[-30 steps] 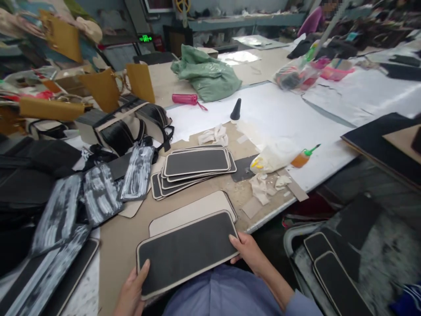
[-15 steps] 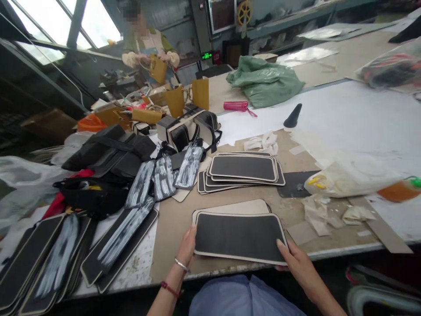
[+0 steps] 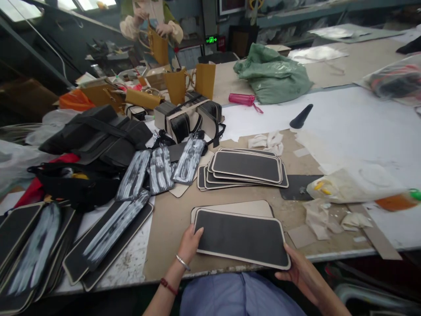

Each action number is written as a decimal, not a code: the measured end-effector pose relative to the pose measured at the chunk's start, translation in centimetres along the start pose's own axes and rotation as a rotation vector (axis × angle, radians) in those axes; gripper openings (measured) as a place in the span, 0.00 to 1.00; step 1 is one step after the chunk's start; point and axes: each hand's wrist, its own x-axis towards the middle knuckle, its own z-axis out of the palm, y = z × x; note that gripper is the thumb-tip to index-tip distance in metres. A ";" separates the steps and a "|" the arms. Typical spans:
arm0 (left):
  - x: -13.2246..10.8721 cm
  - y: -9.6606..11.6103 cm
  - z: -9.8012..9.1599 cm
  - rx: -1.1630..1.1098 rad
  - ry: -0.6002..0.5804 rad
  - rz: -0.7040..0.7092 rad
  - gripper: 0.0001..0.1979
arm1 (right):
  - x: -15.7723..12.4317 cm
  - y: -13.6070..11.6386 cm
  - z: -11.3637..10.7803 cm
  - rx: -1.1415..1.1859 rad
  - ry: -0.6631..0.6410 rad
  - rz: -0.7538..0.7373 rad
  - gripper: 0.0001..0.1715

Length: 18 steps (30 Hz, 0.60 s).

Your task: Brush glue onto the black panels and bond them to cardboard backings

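Note:
A black rounded panel with a beige rim [image 3: 241,237] lies flat near the table's front edge. My left hand [image 3: 190,243] grips its left end, thumb on top. My right hand [image 3: 301,273] holds its right front corner from below. Under the panel a plain beige panel [image 3: 237,208] shows at the back. Beyond it sits a fanned stack of the same black panels [image 3: 245,169].
Glue-streaked black panels [image 3: 115,226] lie to the left, with black bags [image 3: 98,140] behind. A white plastic bag [image 3: 351,184], an orange glue bottle [image 3: 396,201] and paper scraps [image 3: 320,217] sit right. A green sack [image 3: 272,77] and tan bags [image 3: 177,85] stand farther back, where another person [image 3: 154,26] works.
The view swung from the right to the left, then steadied. The black panel came from my lap onto the table over the beige panel. Both hands kept hold of it.

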 end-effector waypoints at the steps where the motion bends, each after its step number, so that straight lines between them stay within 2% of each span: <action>1: 0.0 -0.1 -0.1 -0.017 -0.015 -0.012 0.15 | -0.1 0.1 0.1 -0.005 0.009 -0.006 0.19; 6: 0.2 -0.4 -0.6 -0.081 -0.068 -0.082 0.19 | -0.4 0.3 0.9 -0.003 0.062 -0.050 0.20; 13: 0.3 0.1 -0.9 -0.097 -0.103 -0.185 0.14 | 0.0 0.6 1.0 0.168 0.041 -0.047 0.16; 18: 0.0 -0.7 -1.9 0.000 -0.108 -0.245 0.11 | -0.4 1.7 1.6 0.185 0.048 -0.096 0.20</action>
